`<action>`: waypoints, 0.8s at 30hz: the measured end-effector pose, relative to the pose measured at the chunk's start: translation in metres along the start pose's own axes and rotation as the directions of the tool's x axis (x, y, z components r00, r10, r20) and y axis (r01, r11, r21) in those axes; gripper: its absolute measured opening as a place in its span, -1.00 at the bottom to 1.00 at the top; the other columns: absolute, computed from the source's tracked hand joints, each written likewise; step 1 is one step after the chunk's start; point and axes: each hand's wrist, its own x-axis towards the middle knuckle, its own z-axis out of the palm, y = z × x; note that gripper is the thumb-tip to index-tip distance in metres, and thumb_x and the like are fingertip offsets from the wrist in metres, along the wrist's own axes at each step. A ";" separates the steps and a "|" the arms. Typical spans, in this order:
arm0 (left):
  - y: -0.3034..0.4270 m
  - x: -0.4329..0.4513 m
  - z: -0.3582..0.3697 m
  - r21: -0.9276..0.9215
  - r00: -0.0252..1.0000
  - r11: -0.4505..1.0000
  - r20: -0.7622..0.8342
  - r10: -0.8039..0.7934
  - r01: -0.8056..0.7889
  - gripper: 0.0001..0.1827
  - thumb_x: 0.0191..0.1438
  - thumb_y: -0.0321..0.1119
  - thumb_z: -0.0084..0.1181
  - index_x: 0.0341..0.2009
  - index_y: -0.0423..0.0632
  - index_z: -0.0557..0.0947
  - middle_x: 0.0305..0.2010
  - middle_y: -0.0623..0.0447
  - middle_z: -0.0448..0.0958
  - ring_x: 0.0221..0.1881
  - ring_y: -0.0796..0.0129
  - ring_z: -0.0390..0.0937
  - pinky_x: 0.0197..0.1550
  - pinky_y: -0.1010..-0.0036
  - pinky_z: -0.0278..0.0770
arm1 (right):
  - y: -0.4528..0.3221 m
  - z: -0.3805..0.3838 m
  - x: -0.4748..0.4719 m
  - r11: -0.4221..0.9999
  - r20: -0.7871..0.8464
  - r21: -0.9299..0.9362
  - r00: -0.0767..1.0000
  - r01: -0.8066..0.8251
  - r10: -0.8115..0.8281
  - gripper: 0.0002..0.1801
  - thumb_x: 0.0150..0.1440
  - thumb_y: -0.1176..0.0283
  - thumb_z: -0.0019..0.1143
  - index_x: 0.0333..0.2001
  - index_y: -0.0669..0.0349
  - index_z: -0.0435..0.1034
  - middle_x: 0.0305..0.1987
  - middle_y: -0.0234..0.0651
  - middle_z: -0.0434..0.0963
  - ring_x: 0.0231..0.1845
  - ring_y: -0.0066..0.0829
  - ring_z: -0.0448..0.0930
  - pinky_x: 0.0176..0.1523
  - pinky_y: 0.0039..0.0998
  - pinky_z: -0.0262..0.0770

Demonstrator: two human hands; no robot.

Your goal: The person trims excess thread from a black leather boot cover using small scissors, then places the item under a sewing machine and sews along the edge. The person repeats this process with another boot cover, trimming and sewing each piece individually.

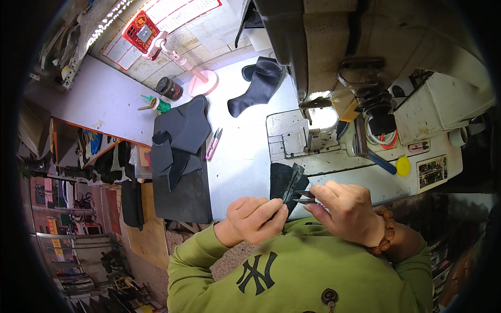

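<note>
My left hand (258, 219) grips the near edge of a dark leather piece (279, 182), which has a seam or strip running along it. My right hand (342, 203) holds thread snips (304, 197) with both blades pointing left, apart, beside that seam. Just beyond the leather stands the white bed of a sewing machine (289, 135). Another pair of snips (213, 144), with pink handles, lies on the white table to the left. A shaped black leather piece (258, 88) rests farther back on the table.
Dark cut leather pieces (184, 125) lie on a black board (180, 203) at the left. Behind them are a dark jar (169, 88), a green container (160, 105) and a pink stand (202, 83) bearing a red phone (141, 32). A hammer (377, 160) and yellow disc (402, 166) are right.
</note>
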 end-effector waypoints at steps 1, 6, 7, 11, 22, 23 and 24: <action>0.000 0.001 0.000 -0.013 1.000 1.000 0.000 -0.011 0.011 -0.84 -0.19 -0.45 0.17 -0.41 0.04 0.59 -0.34 0.19 0.51 -0.50 0.49 0.37 -0.55 0.61 0.17 | 0.000 0.000 0.000 1.000 -0.011 0.003 1.000 0.009 -0.009 -0.71 -0.16 0.33 0.35 -0.37 0.12 0.39 -0.59 -0.39 0.32 -0.63 -0.38 0.45 -0.57 -0.39 0.29; 0.003 0.002 0.002 -0.043 0.998 0.998 -0.025 -0.049 0.047 -0.82 -0.28 -0.44 0.17 -0.44 0.03 0.61 -0.37 0.19 0.52 -0.51 0.48 0.39 -0.55 0.62 0.22 | 0.001 0.008 -0.003 0.979 0.021 0.194 0.998 -0.065 0.062 -0.75 -0.02 0.36 0.28 -0.31 0.19 0.39 -0.54 -0.29 0.44 -0.59 -0.29 0.49 -0.52 -0.38 0.35; 0.004 0.003 0.003 -0.053 0.998 0.997 -0.030 -0.057 0.055 -0.81 -0.29 -0.44 0.17 -0.45 0.03 0.61 -0.38 0.18 0.52 -0.51 0.48 0.39 -0.55 0.62 0.23 | 0.001 0.010 -0.003 0.943 0.045 0.307 0.991 -0.130 0.122 -0.77 0.03 0.37 0.24 -0.29 0.21 0.38 -0.54 -0.27 0.45 -0.59 -0.30 0.49 -0.51 -0.39 0.36; 0.006 0.003 0.005 -0.060 0.997 0.996 -0.045 -0.065 0.062 -0.80 -0.32 -0.44 0.16 -0.46 0.03 0.61 -0.39 0.17 0.52 -0.51 0.47 0.40 -0.55 0.62 0.25 | 0.003 0.012 -0.006 0.666 0.255 0.622 0.911 -0.412 0.325 -0.82 0.20 0.40 0.07 -0.23 0.30 0.34 -0.58 -0.26 0.45 -0.61 -0.48 0.44 -0.48 -0.49 0.34; 0.007 0.006 0.007 -0.001 0.999 1.000 -0.039 -0.005 0.005 -0.84 -0.26 -0.41 0.14 -0.45 0.04 0.61 -0.37 0.18 0.52 -0.51 0.49 0.39 -0.56 0.62 0.20 | 0.003 0.016 0.000 0.771 0.086 0.600 0.976 -0.213 0.202 -0.74 -0.08 0.58 0.31 -0.24 0.24 0.49 -0.43 -0.28 0.51 -0.55 -0.46 0.52 -0.45 -0.51 0.44; 0.008 0.006 0.007 0.010 0.999 1.000 -0.038 0.004 -0.003 -0.84 -0.26 -0.41 0.13 -0.45 0.04 0.61 -0.36 0.19 0.52 -0.51 0.49 0.39 -0.55 0.62 0.18 | 0.003 0.018 0.001 0.832 0.024 0.537 0.988 -0.141 0.152 -0.73 -0.11 0.60 0.29 -0.25 0.23 0.49 -0.42 -0.29 0.50 -0.55 -0.44 0.52 -0.46 -0.49 0.44; 0.008 0.006 0.007 0.021 0.999 1.000 -0.036 0.012 -0.011 -0.84 -0.25 -0.40 0.12 -0.44 0.04 0.61 -0.35 0.19 0.52 -0.50 0.50 0.39 -0.55 0.62 0.17 | 0.004 0.020 0.002 0.884 -0.027 0.463 0.995 -0.070 0.094 -0.72 -0.14 0.63 0.27 -0.27 0.22 0.49 -0.41 -0.30 0.49 -0.55 -0.42 0.52 -0.47 -0.47 0.44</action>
